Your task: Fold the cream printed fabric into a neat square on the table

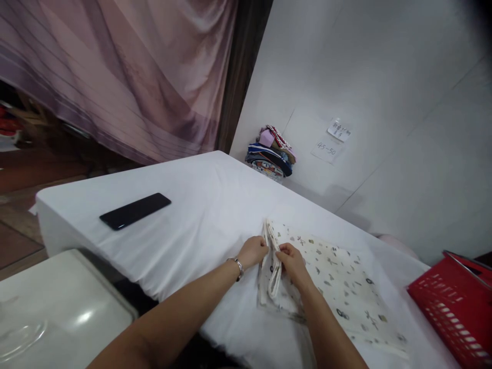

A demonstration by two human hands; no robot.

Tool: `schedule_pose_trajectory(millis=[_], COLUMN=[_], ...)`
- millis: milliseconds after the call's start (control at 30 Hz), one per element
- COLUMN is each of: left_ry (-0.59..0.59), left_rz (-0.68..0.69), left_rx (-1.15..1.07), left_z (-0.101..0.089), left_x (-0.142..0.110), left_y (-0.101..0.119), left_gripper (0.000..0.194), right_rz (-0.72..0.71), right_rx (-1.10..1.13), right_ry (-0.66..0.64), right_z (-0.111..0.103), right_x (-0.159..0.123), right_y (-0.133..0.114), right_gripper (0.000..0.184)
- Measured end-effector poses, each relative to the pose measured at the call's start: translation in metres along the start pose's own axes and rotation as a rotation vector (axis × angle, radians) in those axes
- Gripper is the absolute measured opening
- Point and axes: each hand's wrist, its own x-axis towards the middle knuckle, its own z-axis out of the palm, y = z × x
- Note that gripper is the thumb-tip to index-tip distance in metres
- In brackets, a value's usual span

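Note:
A cream cloth with small printed figures lies flat on the white-covered table. Its left end is gathered into folds with white straps or edges hanging toward me. My left hand, with a bracelet at the wrist, is closed on that gathered edge from the left. My right hand pinches the same folds from the right, fingers curled. The two hands almost touch over the cloth's end.
A black phone lies on the table's left part. A stack of folded clothes sits at the far edge against the white wall. A red basket stands at the right. A glossy white surface is at lower left.

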Motion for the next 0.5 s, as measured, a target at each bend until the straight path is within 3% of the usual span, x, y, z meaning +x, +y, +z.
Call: schedule_pose_trajectory(millis=[367, 500], left_ry=[-0.253, -0.341], left_rz=[-0.042, -0.131], left_rx=[-0.145, -0.253], left_z=[0.008, 0.014], left_x=[-0.019, -0.032], left_y=[0.002, 0.005], left_gripper=[0.014, 0.015], right_rz=[-0.036, -0.065], right_rx=[-0.055, -0.137], right_ry=[-0.024, -0.031], right_z=[-0.004, -0.003], right_x=[0.001, 0.002], right_y=[0.001, -0.001], right_gripper=[0.016, 0.014])
